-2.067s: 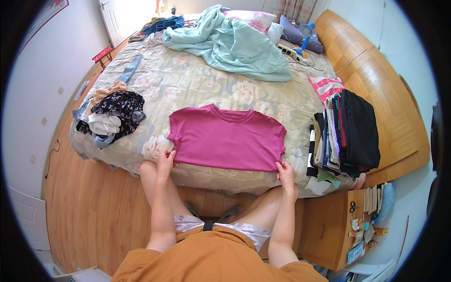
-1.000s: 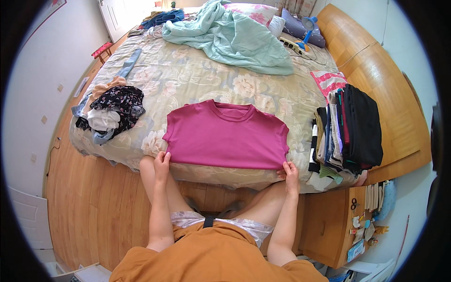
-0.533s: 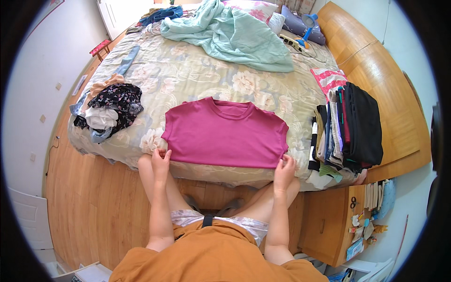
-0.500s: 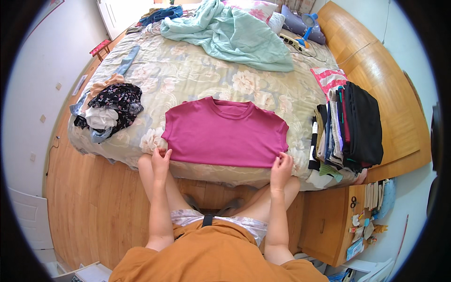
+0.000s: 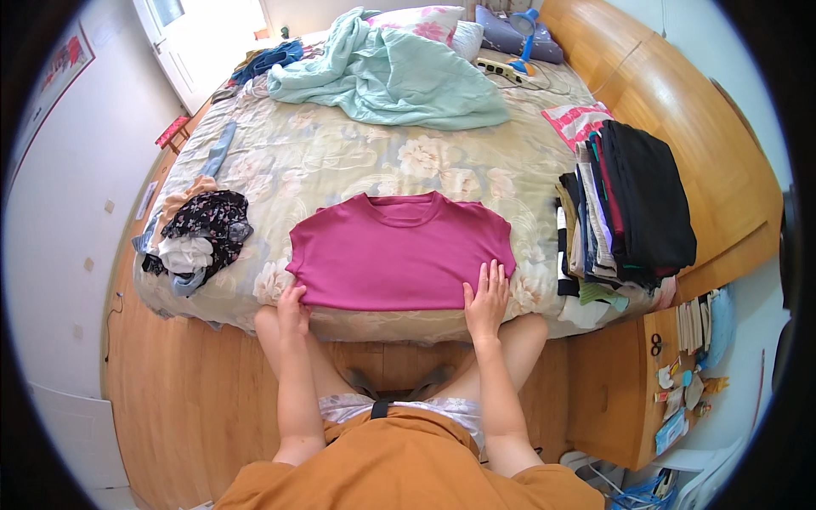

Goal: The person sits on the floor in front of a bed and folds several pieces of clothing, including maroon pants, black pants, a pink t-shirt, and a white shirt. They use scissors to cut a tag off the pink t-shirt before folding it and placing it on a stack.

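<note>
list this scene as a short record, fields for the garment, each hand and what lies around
garment: magenta shirt, laid out on the floral bedspread
left hand: at the shirt's near left corner, grip unclear
right hand: open, extended over the near right corner
left side: loose clothes pile
right side: folded clothes stack
far side: crumpled mint-green blanket

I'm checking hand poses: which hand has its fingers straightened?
The right hand, fingers stretched over the magenta top at its near right; the left hand, at the near left corner, has its fingers bent.
</note>
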`<state>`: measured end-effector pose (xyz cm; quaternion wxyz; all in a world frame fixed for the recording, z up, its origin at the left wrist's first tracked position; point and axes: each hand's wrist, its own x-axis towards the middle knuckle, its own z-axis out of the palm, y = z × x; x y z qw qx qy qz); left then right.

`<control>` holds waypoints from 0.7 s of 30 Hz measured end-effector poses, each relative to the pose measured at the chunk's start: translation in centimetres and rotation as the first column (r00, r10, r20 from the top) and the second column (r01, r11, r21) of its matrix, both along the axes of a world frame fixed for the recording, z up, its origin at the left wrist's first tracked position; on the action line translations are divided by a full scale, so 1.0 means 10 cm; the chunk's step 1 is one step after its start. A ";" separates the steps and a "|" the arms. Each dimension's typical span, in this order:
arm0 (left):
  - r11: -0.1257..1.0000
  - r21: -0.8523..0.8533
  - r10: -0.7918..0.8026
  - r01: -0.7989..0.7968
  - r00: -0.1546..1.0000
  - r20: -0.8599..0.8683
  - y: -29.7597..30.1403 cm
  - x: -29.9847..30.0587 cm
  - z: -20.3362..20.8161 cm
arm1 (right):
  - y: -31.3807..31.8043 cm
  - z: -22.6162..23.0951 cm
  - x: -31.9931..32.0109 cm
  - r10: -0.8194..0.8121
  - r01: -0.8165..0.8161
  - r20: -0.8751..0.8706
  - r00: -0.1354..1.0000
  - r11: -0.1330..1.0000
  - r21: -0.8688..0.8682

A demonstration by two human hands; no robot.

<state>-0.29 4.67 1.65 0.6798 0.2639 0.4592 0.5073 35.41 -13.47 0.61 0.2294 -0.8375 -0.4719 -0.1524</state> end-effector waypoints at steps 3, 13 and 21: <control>0.997 -0.065 0.059 -0.049 0.983 0.174 0.26 0.14 -0.04 | -0.07 0.00 -0.01 0.058 -0.058 0.003 0.998 0.998 0.008; 0.648 0.500 -0.257 0.575 0.782 -0.567 -0.26 2.53 0.96 | -0.09 -0.10 0.14 0.143 -0.087 -0.246 0.959 0.971 0.222; 0.257 0.454 -0.266 0.853 0.514 -0.816 -1.41 2.84 0.17 | -0.24 0.03 0.30 0.267 0.043 -0.602 0.752 0.892 0.449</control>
